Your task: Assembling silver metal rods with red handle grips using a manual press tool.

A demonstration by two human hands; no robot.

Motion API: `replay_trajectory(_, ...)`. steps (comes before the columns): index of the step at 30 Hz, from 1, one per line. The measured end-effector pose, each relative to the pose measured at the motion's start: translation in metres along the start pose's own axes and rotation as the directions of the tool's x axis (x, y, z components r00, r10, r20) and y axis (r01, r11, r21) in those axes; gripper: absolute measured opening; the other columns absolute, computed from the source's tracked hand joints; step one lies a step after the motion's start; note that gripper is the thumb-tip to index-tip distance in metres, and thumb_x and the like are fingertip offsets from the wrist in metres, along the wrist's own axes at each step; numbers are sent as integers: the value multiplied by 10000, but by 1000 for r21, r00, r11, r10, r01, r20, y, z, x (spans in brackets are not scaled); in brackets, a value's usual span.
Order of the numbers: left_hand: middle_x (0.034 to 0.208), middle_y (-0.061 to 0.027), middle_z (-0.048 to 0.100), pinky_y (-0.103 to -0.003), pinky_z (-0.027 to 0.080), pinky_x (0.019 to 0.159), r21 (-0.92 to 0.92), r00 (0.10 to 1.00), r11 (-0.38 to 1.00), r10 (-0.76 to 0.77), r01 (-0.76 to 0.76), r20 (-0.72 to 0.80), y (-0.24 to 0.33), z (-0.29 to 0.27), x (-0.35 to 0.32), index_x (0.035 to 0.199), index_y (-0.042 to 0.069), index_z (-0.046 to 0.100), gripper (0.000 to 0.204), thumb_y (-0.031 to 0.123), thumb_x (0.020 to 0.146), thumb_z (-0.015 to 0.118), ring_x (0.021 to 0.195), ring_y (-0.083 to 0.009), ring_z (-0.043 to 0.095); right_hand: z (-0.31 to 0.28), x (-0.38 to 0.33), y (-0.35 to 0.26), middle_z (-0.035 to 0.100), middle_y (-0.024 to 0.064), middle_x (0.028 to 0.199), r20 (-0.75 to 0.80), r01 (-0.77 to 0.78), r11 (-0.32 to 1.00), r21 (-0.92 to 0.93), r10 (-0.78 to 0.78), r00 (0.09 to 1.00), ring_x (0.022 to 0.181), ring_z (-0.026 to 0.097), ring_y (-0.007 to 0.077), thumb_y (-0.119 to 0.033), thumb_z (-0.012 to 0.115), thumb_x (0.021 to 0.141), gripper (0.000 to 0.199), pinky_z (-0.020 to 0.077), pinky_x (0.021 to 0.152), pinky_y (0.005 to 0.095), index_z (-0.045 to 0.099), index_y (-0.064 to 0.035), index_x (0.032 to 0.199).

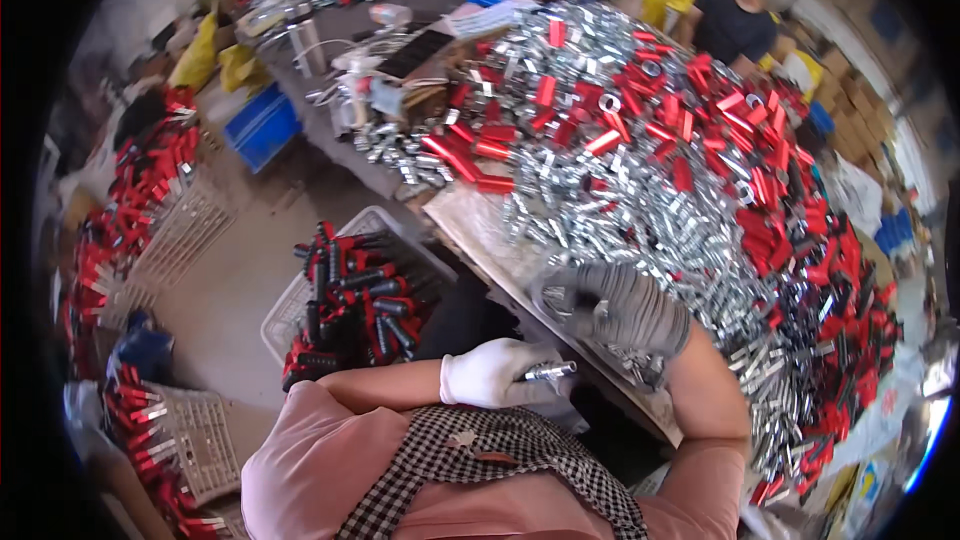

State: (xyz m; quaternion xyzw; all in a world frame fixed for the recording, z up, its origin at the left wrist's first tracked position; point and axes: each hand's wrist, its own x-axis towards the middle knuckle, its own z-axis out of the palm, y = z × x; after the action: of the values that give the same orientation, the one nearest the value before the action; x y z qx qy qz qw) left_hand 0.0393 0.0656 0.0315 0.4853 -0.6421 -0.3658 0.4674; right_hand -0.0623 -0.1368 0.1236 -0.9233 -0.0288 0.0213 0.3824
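My left hand (492, 374), in a white glove, is closed round a short shiny metal tube (551, 371) in front of my chest. One end of the tube sticks out to the right of the fingers. My right hand (632, 310), in a grey glove, is over the near edge of the table, by the heap of silver metal parts (635, 225). Its fingers are blurred, and I cannot make out whether anything is in them. Red tubes (603, 143) lie scattered over the upper part of the heap.
To my left, a white crate (283, 312) holds several black-and-red handles (388, 306). Lattice crates (202, 440) of red-and-silver pieces stand farther left. A blue bin (262, 128) sits beyond, near a phone (416, 53) on the table. Another person (735, 20) is across the heap.
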Motion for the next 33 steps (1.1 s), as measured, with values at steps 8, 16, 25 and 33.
replay_trajectory(8, 929, -186, 635, -387, 502, 751, -36, 995, 997, -70, 67, -74, 2, -24, -23, 1053, -17, 607, 284, 185, 866, 678, 839, -359, 633, -39, 213, 108, 664, 170, 1112, -257, -212, 708, -674, 44, 965, 998, 650, 349, -201, 532, 923, 305, 513, 880, 437, 638, -131, 1200)
replay_trajectory(16, 874, -142, 627, -366, 501, 728, -94, 999, 996, -5, 1, -38, -18, -33, -6, 958, -6, 620, 169, 144, 879, 625, 779, -291, 617, -47, 312, 199, 651, 194, 1212, -320, -330, 466, -821, 104, 942, 1102, 642, 330, -152, 490, 856, 416, 511, 899, 514, 667, -137, 1232)
replay_trajectory(25, 947, -137, 636, -357, 509, 776, -93, 989, 985, -144, 148, 42, -23, -48, -1, 1062, 17, 599, 270, 253, 933, 622, 855, -278, 637, -51, 350, 213, 696, -3, 1174, -120, -328, 222, -918, 634, 764, 1090, 643, 265, -261, 662, 862, 312, 508, 769, 571, 727, -177, 1155)
replay_trajectory(33, 994, -174, 657, -370, 508, 780, -105, 984, 981, -172, 166, -47, -28, -24, -22, 1128, -3, 587, 295, 208, 924, 619, 917, -265, 658, -55, 285, 148, 697, 120, 1129, -207, -364, 313, -877, 438, 875, 1070, 657, 301, -422, 526, 902, 393, 509, 897, 461, 723, -140, 1092)
